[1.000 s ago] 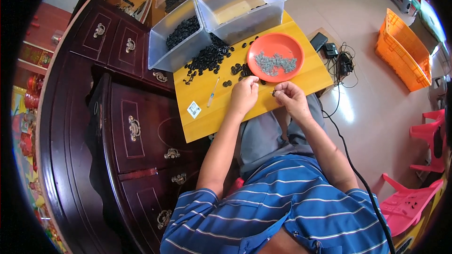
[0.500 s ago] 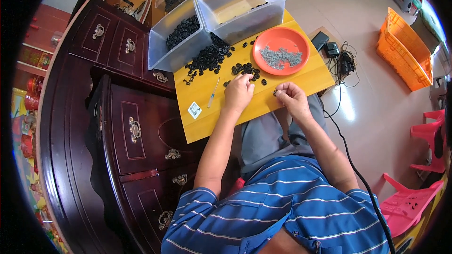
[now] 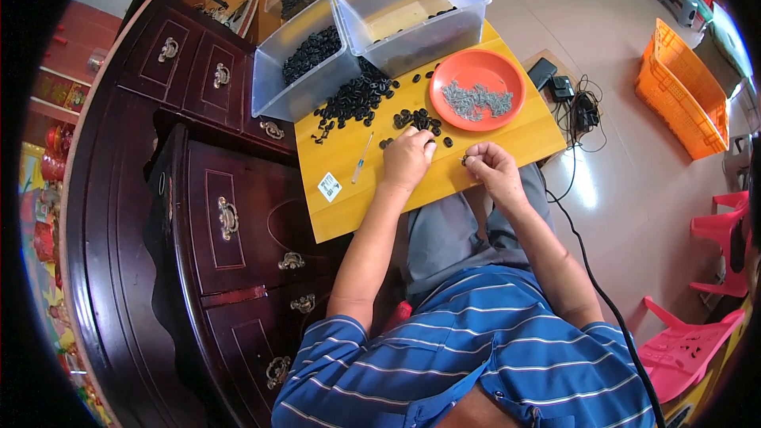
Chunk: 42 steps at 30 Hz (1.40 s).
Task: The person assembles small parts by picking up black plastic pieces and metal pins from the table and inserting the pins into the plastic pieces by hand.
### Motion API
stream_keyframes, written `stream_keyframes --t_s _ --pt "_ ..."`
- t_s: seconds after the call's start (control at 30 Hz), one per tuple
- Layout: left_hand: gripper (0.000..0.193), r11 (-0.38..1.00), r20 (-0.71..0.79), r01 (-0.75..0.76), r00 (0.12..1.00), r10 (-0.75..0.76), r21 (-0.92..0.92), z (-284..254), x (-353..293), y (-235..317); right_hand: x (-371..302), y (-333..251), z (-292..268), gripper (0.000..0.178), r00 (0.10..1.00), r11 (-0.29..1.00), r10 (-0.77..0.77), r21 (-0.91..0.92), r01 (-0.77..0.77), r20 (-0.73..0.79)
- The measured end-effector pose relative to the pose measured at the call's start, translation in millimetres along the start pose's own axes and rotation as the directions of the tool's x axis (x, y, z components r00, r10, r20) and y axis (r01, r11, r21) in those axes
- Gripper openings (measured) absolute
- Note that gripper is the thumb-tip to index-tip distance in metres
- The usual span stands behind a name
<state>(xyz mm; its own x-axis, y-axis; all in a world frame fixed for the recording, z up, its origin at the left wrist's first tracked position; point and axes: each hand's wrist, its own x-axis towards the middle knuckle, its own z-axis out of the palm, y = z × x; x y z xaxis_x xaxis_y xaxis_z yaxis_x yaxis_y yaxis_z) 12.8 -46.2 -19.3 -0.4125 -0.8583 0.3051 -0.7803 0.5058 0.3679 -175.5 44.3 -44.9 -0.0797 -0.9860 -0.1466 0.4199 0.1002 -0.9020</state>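
On the yellow table (image 3: 337, 218), my left hand (image 3: 407, 162) is at the near edge of a small cluster of black oval pieces (image 3: 418, 117). Its fingers are curled down, and whatever they pinch is hidden. My right hand (image 3: 495, 168) is closed in a pinch on a small black piece (image 3: 464, 161), above the table's near edge. Beyond it stands a round orange-red plate (image 3: 519, 103) holding many small grey pieces (image 3: 478, 100), too small to name. A larger heap of black pieces (image 3: 357, 99) spreads to the left of the cluster.
Two clear plastic bins (image 3: 309, 89) (image 3: 428, 40) stand at the table's far side, with black pieces inside. A thin pen-like stick (image 3: 362, 158) and a white label (image 3: 329, 186) lie at left. Dark drawers (image 3: 230, 222) flank the table; a black cable (image 3: 583, 246) hangs at right.
My left hand has drawn back slightly from the black cluster, its fingers more curled. My right hand keeps its pinch in nearly the same place. The whole view has shifted a little.
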Motion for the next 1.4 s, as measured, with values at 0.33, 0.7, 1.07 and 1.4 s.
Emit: stream_keyframes --t_s 0.33,0.7,1.07,1.4 --pt "0.003 0.865 0.014 0.143 0.988 -0.155 -0.482 -2.1 -17.1 9.6 -0.1 -2.1 0.3 0.011 1.000 0.999 0.031 0.013 -0.031 0.004" --pt "0.024 0.441 0.212 0.301 0.948 -0.239 -0.845 -0.4 -39.4 9.4 -2.2 0.0 4.8 0.007 1.000 1.000 0.001 -0.015 -0.002 -0.025" --pt "0.027 0.408 0.221 0.289 0.954 -0.205 -0.866 -16.0 -32.2 22.4 3.0 -4.7 4.3 0.011 0.999 1.000 -0.010 -0.003 0.010 0.036" --pt "0.028 0.455 0.205 0.247 0.969 -0.141 -0.856 -12.4 -35.8 28.9 -5.4 -7.9 2.6 0.008 0.999 0.998 -0.036 0.055 0.034 0.039"
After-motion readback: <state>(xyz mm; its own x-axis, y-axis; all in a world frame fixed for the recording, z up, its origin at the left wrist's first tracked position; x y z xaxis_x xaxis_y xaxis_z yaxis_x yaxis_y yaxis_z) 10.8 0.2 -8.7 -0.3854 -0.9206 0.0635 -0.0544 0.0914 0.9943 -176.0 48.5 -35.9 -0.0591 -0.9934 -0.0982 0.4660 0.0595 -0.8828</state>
